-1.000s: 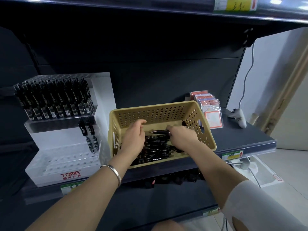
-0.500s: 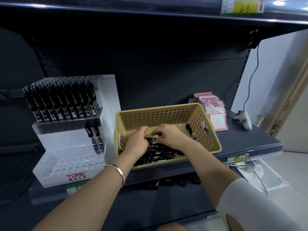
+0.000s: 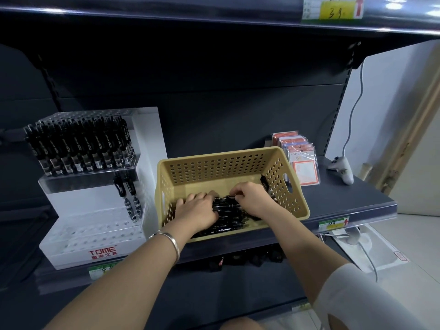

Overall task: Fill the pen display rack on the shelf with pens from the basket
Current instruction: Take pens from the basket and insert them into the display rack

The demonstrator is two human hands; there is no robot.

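Tan perforated plastic basket (image 3: 226, 167) sits just beside the white tiered pen rack (image 3: 95, 225) — a short reach, likely — left hand (image 3: 197, 208) buried in its black pens (image 3: 226, 219), grip unclear, right hand (image 3: 250, 198) pinching some.

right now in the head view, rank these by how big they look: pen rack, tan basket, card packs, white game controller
1. pen rack, largest
2. tan basket, not far behind the rack
3. card packs, far smaller
4. white game controller, smallest, though only a little under the card packs
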